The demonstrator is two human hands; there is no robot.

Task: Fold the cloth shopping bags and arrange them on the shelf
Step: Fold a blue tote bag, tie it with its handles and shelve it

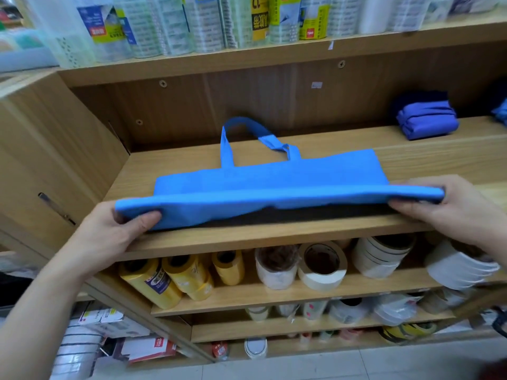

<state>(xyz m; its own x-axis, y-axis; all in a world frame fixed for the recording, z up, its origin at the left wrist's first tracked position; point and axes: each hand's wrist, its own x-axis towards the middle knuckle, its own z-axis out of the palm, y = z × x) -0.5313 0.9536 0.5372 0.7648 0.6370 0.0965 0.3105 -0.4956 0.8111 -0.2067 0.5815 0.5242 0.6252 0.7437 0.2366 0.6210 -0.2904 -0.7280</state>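
Blue cloth bag [263, 182] lies mid-frame on the wooden shelf [274, 237]; left hand [120, 229] and right hand [450, 207] each pinch a lifted near corner.

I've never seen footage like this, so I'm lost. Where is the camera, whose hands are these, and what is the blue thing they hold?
No machine here: a person wears a camera on the head, so this picture looks forward and down at their hands. The left hand and the right hand each grip one end of a blue cloth bag, its near edge raised above a wooden shelf, its handles toward the back. A darker folded bag sits at the back right. Tape rolls fill the shelf below.
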